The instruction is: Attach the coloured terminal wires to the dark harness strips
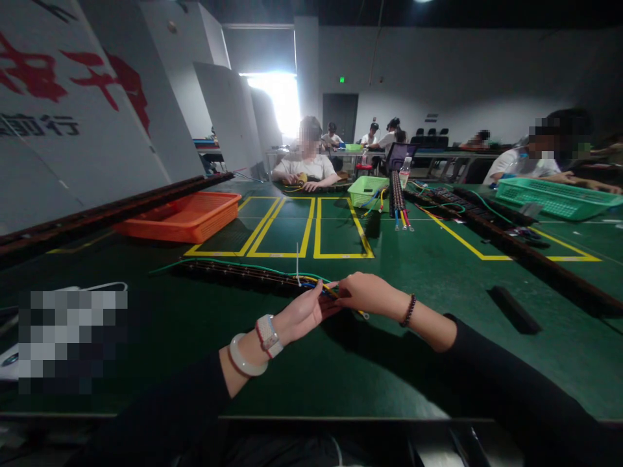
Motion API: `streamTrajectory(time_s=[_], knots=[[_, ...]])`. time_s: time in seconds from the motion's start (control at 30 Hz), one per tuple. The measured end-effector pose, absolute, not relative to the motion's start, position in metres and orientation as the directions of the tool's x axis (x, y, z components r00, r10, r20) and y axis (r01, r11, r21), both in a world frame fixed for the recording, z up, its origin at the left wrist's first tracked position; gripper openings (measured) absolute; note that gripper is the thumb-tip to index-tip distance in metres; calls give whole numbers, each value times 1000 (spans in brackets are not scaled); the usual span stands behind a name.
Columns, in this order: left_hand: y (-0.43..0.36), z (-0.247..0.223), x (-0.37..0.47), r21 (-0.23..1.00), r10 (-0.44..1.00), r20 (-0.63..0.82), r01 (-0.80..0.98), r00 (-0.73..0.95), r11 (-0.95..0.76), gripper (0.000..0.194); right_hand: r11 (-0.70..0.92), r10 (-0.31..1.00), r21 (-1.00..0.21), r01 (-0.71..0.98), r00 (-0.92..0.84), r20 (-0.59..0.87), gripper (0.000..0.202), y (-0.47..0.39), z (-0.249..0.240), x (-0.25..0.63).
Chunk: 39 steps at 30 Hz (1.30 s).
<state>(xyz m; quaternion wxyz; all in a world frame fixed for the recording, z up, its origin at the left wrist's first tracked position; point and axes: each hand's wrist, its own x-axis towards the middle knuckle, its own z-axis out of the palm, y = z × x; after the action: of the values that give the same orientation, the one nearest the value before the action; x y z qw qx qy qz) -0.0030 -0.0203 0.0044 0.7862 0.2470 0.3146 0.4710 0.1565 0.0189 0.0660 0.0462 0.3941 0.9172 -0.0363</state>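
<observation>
A long dark cable track lies across the green table in front of me, a green wire running along its top. From its right end come yellow, blue and green wires, and a white cable tie stands upright near that end. My left hand, with a watch and a pale bangle at the wrist, is wrapped round the wires from below. On the right, my right hand pinches the same bundle from above. A ring terminal sticks out below my right hand.
An orange basket sits at the back left, beside yellow-taped rectangles. Farther back are a green basket and another track. A black strip lies at right, near a long track. People sit across the table.
</observation>
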Motion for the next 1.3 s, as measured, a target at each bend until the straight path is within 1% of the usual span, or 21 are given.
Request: streamTrajectory(time_s=[0.17, 0.3, 0.37, 0.43, 0.5, 0.57, 0.67, 0.73, 0.87, 0.97, 1.03, 1.13, 1.23, 1.3], knots=[[-20, 0, -4, 682, 896, -274, -586, 350, 437, 27, 673, 730, -67, 737, -676, -103, 26, 26, 64, 157], [-20, -1, -4, 704, 901, -260, -571, 346, 422, 24, 665, 743, -128, 735, -669, 23, 23, 35, 66, 162], [-21, -1, -4, 713, 905, -253, -567, 342, 414, 23, 675, 738, -117, 729, -670, 81, 26, 38, 66, 163], [-21, 0, -3, 720, 910, -251, -565, 330, 404, 23, 688, 725, -61, 724, -680, 109, 28, 39, 64, 162], [-21, 2, -3, 726, 914, -263, -560, 310, 399, 23, 721, 690, 12, 693, -719, 87, 28, 39, 63, 162], [-21, 3, -4, 731, 909, -283, -545, 306, 411, 23, 765, 640, 69, 640, -768, 35, 26, 37, 61, 161], [-22, 7, -5, 731, 882, -309, -504, 356, 460, 25, 795, 603, 93, 600, -798, -4, 23, 35, 60, 162], [-23, 9, -5, 731, 867, -320, -483, 382, 483, 27, 794, 605, 92, 601, -796, -16, 23, 34, 59, 162], [-24, 10, -4, 734, 871, -315, -485, 377, 475, 27, 786, 617, 100, 611, -786, -50, 21, 34, 61, 162], [-24, 8, -4, 736, 873, -310, -487, 377, 471, 27, 735, 676, 97, 671, -737, -28, 22, 30, 69, 161], [-23, 6, -4, 732, 876, -307, -496, 372, 467, 27, 699, 714, 79, 711, -700, -22, 27, 25, 74, 162], [-21, 3, -4, 717, 873, -313, -509, 374, 476, 26, 687, 725, 50, 725, -679, -113, 37, 20, 77, 163], [-20, 3, -5, 703, 858, -327, -505, 396, 501, 27, 697, 703, 19, 717, -678, -214, 35, 22, 72, 164], [-20, 3, -6, 704, 857, -334, -500, 393, 504, 28, 710, 682, -12, 704, -693, -234, 33, 25, 69, 165]])
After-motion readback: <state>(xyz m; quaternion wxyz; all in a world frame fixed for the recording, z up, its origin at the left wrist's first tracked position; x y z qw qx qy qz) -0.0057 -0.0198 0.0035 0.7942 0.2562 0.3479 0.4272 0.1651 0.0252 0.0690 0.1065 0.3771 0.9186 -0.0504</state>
